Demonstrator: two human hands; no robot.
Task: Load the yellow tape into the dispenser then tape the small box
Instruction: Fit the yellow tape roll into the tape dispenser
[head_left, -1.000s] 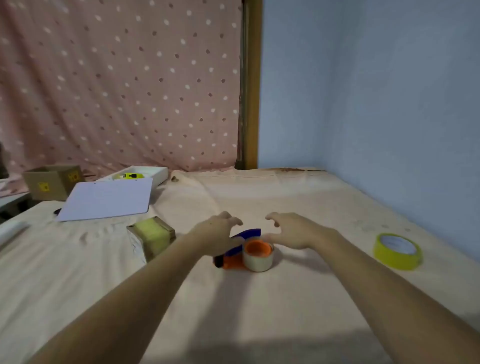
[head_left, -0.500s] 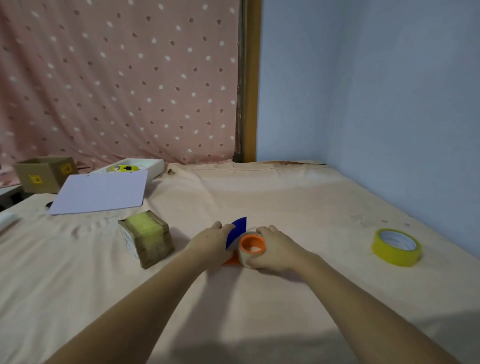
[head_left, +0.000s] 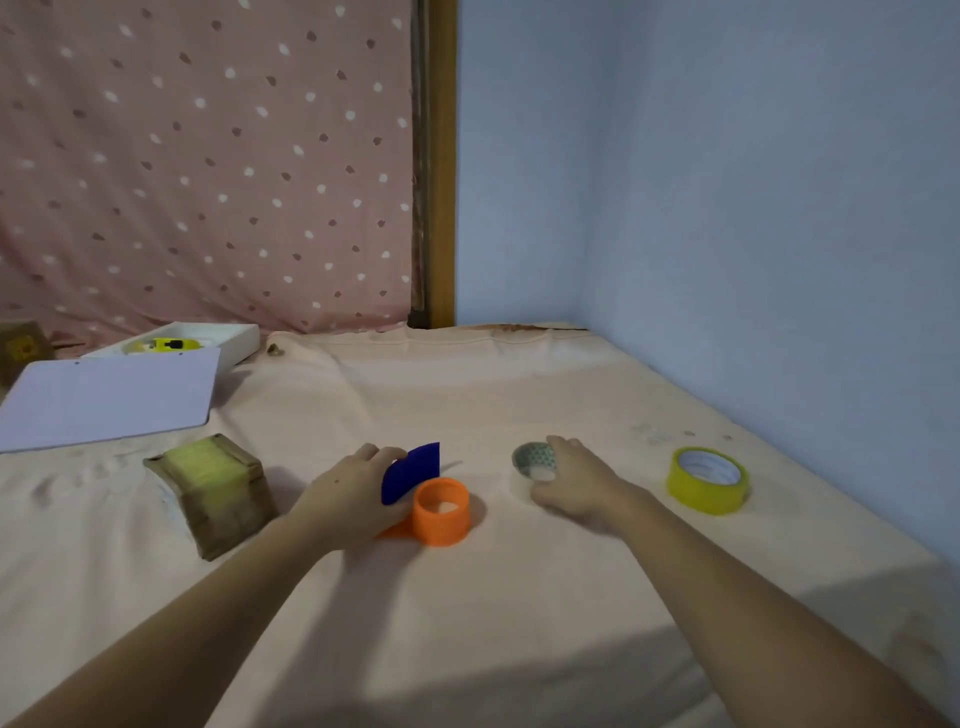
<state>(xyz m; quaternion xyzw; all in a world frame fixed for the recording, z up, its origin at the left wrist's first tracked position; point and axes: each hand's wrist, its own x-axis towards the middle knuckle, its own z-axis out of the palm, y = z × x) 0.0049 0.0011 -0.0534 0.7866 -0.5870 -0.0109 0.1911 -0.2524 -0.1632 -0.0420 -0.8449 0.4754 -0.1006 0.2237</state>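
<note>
The orange and blue tape dispenser (head_left: 440, 511) lies on the peach cloth at the centre, its orange spool bare. My left hand (head_left: 353, 496) grips its body from the left. My right hand (head_left: 574, 480) holds a pale, nearly used-up tape roll (head_left: 532, 461) just right of the dispenser, low over the cloth. The yellow tape roll (head_left: 707, 480) rests flat further right, near the blue wall. The small cardboard box (head_left: 213, 491), with yellowish tape across its top, stands left of my left hand.
A white board (head_left: 106, 397) lies at the back left, with a white tray (head_left: 228, 340) holding a yellow item behind it. A cardboard box (head_left: 21, 351) sits at the far left edge. The blue wall (head_left: 779, 260) closes the right side.
My right hand pulled the pale roll off the orange spool and carried it to the right. The left hand stayed on the dispenser. The camera moved closer.
</note>
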